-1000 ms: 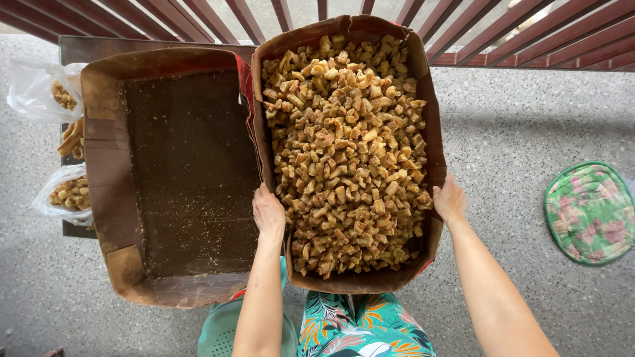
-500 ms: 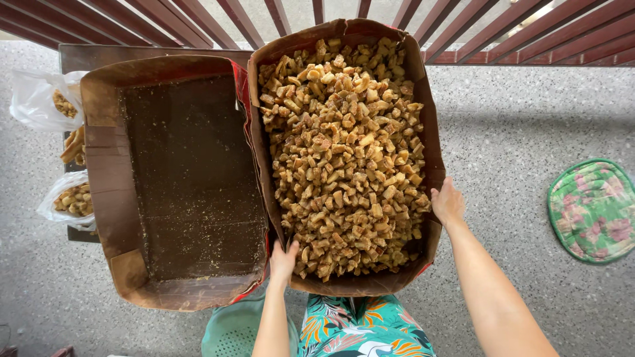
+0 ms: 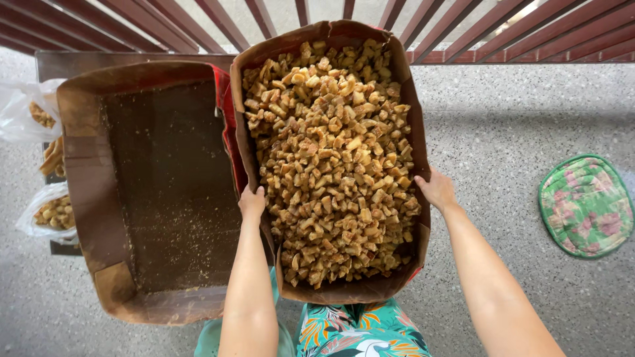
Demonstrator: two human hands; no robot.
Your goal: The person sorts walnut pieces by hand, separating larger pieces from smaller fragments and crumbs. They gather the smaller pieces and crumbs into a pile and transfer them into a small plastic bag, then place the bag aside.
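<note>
left hand (image 3: 252, 202) back up from the near corner, gripping left rim of full box (image 3: 331, 291) | right hand (image 3: 436, 190) unmoved, clasping right rim | box of fried pieces (image 3: 331, 165) just right of empty box (image 3: 86, 198) | two-sided hold restored, load looks steady

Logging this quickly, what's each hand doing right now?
Left hand: closed on the left wall of the full box.
Right hand: pressed against the same box's right wall; grip cannot be told.
</note>
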